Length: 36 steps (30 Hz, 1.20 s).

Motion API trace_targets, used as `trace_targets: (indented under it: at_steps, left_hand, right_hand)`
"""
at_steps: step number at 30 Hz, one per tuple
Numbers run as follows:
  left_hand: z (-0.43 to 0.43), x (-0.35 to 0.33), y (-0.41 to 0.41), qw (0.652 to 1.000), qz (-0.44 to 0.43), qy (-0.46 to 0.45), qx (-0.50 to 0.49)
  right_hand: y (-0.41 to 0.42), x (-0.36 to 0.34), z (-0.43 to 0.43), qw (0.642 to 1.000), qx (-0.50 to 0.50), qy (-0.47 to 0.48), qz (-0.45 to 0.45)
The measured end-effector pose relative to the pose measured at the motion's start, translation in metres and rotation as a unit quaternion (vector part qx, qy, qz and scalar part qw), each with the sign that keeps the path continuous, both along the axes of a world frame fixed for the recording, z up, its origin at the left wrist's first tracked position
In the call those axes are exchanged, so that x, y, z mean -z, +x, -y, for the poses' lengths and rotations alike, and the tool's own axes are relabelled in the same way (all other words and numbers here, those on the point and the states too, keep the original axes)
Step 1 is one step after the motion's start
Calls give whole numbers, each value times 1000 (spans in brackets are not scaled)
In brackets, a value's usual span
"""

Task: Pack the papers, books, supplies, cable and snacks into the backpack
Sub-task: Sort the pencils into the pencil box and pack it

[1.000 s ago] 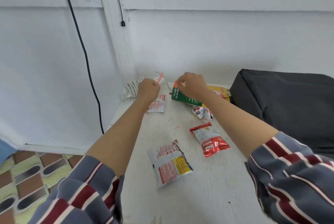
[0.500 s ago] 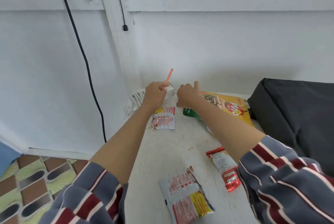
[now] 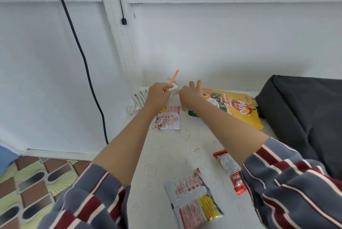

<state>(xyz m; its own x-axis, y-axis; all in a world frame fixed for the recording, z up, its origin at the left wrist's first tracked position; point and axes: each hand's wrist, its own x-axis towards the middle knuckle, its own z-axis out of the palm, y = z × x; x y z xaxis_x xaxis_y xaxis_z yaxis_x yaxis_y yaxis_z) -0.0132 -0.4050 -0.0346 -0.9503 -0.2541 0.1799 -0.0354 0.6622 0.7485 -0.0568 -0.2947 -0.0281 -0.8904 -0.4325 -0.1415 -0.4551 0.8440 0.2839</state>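
Note:
At the table's far left corner my left hand [image 3: 158, 96] grips a thin orange pen [image 3: 174, 79] that points up and to the right. Close beside it, my right hand [image 3: 190, 95] has two fingers raised; its thumb side reaches a white plug block [image 3: 175, 90] and is hidden from me. A coiled white cable [image 3: 139, 98] lies just left of my left hand. Behind my right forearm lies a yellow snack bag [image 3: 240, 110] on a green pack [image 3: 193, 113]. The dark grey backpack [image 3: 305, 117] lies at the right.
On the white table [image 3: 174, 151] lie folded sachets [image 3: 168, 120], a red sachet [image 3: 230, 171] and a white, red and yellow packet [image 3: 194, 202]. The table meets the wall behind and ends at the left above patterned floor [image 3: 27, 182]. A black cord [image 3: 83, 56] hangs down the wall.
My left hand has lifted the orange pen off the table so that it sticks up. My right hand let go of the green pack and moved left to meet the left hand.

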Motion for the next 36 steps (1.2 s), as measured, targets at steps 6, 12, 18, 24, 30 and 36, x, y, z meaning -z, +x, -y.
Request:
trace_targets:
  at_steps: [6,12,18,24,30,36]
  left_hand:
    - [5,-3,13,1000,-16,6,-16]
    - [10,-9,29,999,-15,18,-27]
    - [6,-14,49,999,-13,25,-31]
    - [8,-15,64,999,-17,28,-42]
    - [9,-15,78,998,-31,19,-52]
    - [-8,-28,88,996,-65,48,-21]
  right_hand:
    - [13,-9,5,998,-42,-40,14]
    - [27,-15,0,984,-72,-135,91]
    - [43,-28,-11,949,-90,-256,157]
    - [60,-31,-21,886,-113,-385,233]
    - [76,-39,-27,807,-158,-529,208]
    - [90,-59,-48,724,-123,-658,165]
